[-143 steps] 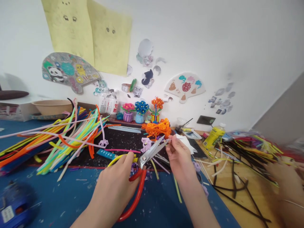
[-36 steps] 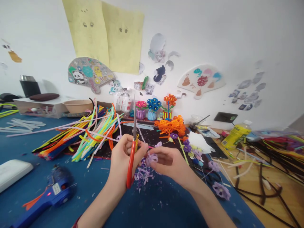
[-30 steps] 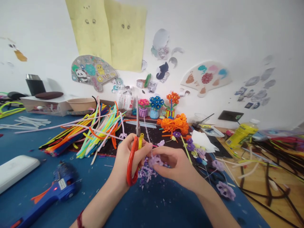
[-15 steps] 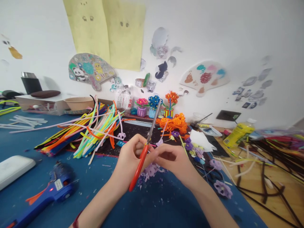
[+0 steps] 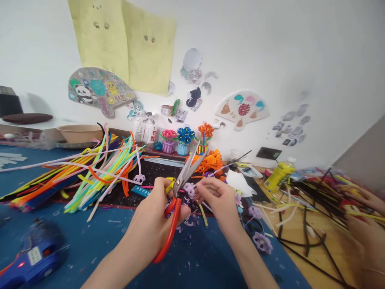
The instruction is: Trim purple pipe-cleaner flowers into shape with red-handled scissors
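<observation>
My left hand (image 5: 147, 220) is closed round the red handles of a pair of scissors (image 5: 173, 237). Their blades point up and away, spread apart. A small yellow piece (image 5: 170, 186) shows by my left index finger; whether it is held I cannot tell. My right hand (image 5: 218, 202) pinches a light purple pipe-cleaner flower (image 5: 189, 190), just right of the scissors' pivot. A pale purple stem (image 5: 221, 170) slants up beyond my right fingers. Purple scraps (image 5: 189, 220) lie on the blue mat (image 5: 192, 261) below.
A bundle of coloured pipe cleaners (image 5: 99, 172) lies left, with a blue glue gun (image 5: 39, 253) nearer. Orange pipe-cleaner flowers (image 5: 210, 160) and small flower pots (image 5: 183, 148) stand behind. At right are a yellow bottle (image 5: 279, 172) and another person's hand (image 5: 363, 233).
The scissors' blades have spread apart and my hands have moved apart a little. The view has turned right, bringing another person's hands in at the right edge.
</observation>
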Motion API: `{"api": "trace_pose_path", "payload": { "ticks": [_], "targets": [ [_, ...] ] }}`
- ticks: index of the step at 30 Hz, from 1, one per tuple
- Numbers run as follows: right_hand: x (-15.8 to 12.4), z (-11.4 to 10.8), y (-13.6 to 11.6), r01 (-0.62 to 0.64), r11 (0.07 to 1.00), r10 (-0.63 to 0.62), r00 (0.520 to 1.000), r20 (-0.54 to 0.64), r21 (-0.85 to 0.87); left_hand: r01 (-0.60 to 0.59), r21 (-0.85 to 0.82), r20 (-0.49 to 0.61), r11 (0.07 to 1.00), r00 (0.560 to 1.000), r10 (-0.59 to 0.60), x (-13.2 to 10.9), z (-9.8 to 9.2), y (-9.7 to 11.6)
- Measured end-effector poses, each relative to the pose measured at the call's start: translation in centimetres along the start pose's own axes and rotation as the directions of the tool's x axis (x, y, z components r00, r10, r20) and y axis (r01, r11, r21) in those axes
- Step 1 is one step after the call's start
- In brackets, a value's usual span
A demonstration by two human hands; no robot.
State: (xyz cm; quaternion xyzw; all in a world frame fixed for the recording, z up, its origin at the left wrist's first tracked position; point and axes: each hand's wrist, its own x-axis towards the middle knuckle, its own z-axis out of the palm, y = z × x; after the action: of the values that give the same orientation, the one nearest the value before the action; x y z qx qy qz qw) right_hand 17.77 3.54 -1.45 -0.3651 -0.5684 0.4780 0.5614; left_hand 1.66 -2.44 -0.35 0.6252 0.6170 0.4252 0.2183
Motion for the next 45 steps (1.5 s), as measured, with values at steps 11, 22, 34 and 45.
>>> {"api": "trace_pose_path", "payload": {
  "ticks": [11,22,34,45],
  "targets": [
    [0.2,-0.5,0.4,0.099,0.994,-0.102,0.993,-0.057,-0.039,-0.100,0.591,0.153,0.801,0.988,0.010,-0.4,0.4,1.2],
    [0.1,-0.8,0.7,0.220,0.969,-0.227,0.972,-0.051,-0.114,-0.099,0.662,0.165,0.743,0.986,-0.016,-0.3,0.0,1.6],
    [-0.4,-0.4,-0.2,0.214,0.956,-0.235,0.968,-0.088,-0.198,-0.092,0.599,0.228,0.795,0.972,-0.060,0.0,-0.4,1.8],
    [-0.2,-0.6,0.1,0.213,0.954,-0.231,0.971,-0.063,-0.211,-0.100,0.596,0.242,0.797,0.968,-0.060,0.0,-0.5,1.4]
  ]
}}
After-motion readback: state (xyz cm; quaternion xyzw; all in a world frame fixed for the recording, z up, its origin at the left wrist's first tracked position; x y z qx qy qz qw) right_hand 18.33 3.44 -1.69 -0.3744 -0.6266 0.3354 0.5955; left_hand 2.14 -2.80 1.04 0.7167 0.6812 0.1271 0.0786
